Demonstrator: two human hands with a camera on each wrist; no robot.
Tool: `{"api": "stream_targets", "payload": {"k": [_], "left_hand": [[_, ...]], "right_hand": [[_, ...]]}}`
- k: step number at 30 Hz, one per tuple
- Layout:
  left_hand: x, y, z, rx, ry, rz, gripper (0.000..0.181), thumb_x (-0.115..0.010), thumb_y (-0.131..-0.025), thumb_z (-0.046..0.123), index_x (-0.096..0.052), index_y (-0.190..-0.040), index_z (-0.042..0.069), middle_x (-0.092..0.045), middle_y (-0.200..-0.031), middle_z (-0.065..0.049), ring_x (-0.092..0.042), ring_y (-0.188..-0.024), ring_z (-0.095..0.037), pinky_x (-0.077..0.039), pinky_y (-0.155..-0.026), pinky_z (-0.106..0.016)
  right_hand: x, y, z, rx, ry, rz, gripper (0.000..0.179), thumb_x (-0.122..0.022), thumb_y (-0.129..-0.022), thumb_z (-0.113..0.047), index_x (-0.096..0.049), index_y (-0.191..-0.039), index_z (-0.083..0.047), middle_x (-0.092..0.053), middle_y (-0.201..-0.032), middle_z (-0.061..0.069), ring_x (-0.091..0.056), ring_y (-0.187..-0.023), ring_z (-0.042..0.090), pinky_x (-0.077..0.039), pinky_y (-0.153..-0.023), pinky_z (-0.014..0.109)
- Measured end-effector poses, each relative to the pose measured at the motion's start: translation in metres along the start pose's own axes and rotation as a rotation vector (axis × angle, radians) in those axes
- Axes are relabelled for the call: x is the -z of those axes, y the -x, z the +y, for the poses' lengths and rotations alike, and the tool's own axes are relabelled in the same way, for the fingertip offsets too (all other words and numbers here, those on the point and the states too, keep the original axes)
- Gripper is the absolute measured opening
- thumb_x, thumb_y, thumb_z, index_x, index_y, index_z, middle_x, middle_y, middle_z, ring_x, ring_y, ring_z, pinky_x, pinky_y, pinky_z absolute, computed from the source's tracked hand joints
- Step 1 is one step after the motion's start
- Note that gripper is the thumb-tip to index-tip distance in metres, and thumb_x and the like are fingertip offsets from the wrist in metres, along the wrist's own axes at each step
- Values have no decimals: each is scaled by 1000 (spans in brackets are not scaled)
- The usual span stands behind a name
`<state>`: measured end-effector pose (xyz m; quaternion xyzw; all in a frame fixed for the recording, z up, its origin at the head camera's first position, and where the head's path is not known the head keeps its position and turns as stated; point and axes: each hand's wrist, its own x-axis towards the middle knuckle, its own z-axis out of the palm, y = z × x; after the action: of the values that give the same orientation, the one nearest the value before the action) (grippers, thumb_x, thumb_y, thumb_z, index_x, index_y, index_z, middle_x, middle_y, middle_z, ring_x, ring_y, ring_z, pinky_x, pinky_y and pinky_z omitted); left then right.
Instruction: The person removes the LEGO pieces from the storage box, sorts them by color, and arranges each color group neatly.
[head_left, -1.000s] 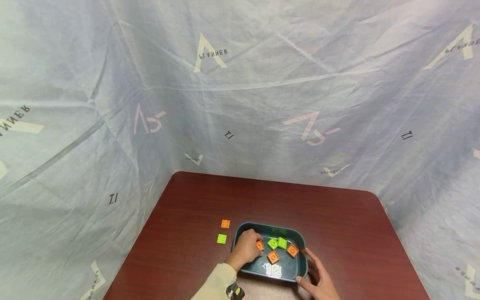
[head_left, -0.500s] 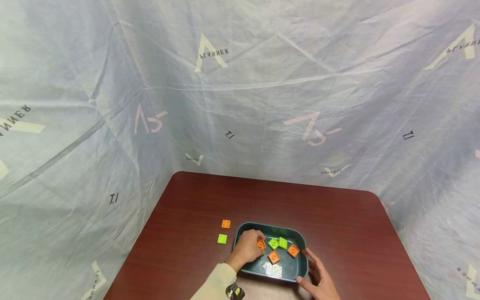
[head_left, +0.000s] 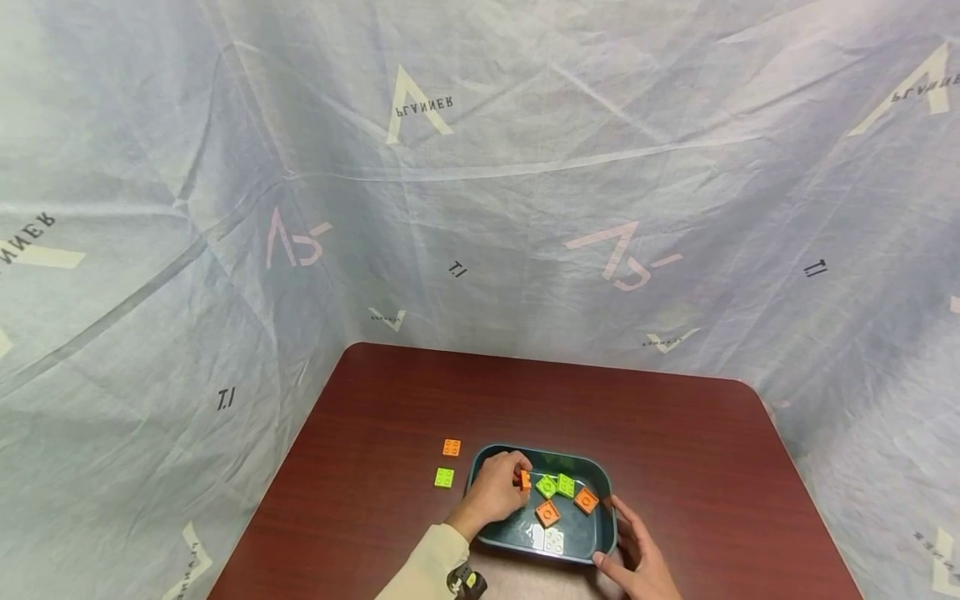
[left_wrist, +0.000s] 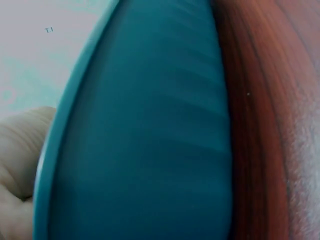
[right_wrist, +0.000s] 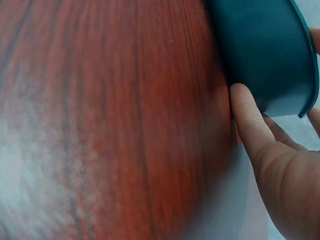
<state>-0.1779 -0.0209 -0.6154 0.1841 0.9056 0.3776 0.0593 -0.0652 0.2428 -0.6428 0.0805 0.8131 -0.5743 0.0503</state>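
My left hand (head_left: pixel 495 492) reaches over the left part of a dark teal tray (head_left: pixel 581 546) and pinches an orange toy building brick (head_left: pixel 525 481) between thumb and fingers. The brick stands edge-on to the head view. At the tray's right end, my right hand (head_left: pixel 640 557) holds the wall, with its thumb at the near corner. In the right wrist view one fingertip (right_wrist: pixel 241 92) presses low against the outer wall. Inside lie two green bricks (head_left: pixel 566 485), two loose orange bricks (head_left: pixel 547 514) and a white one (head_left: pixel 553 542). The left wrist view shows mostly tray wall (left_wrist: pixel 145 120).
Left of the tray, a green brick (head_left: pixel 444 477) and an orange brick (head_left: pixel 452 447) lie studs up on the dark red wooden table (head_left: pixel 660 425). Pale printed cloth (head_left: pixel 517 250) hangs behind the table and along its sides.
The orange brick in my left hand has turned from showing its hollow underside to edge-on, and that hand has risen slightly. The right hand keeps its hold on the tray.
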Motion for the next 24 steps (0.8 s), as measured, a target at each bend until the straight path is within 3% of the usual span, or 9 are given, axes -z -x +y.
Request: {"api": "stream_targets", "payload": {"k": [6,11,16,24], "left_hand": [[6,1,2,-11,27,-3,35,-87,-83,6,-73,-115,14,-68,-104,1,-65,-90,-6,-57,-75,-22],[12,2,3,8,109,24,32,-90,-81,6,-75,-108,15,-72,-101,3,-70,-89,-6,-57,-72,-22],[20,4,4,12,155,54,30,-91,-80,7,-75,-102,18,-68,-98,6,-64,-85,-3,-55,-71,-20],[37,9,-1,-6,217,70,30,-90,-83,13,-76,-107,24,-76,-104,8,-73,-91,-4,-61,-75,-22]], "right_hand": [[0,0,-1,-17,1,-4,96,-91,-83,-24,-37,-163,-24,-56,-154,19,-62,-131,24,-49,-96,18],[0,1,-1,10,2,1,96,-91,-83,-23,-37,-164,-21,-57,-152,22,-62,-131,30,-49,-95,17],[0,1,-2,2,8,8,97,-91,-82,-23,-38,-163,-21,-54,-156,18,-63,-131,26,-49,-95,17],[0,-1,-2,-21,14,-1,98,-91,-82,-24,-37,-163,-22,-54,-157,18,-61,-133,28,-49,-97,18]]}}
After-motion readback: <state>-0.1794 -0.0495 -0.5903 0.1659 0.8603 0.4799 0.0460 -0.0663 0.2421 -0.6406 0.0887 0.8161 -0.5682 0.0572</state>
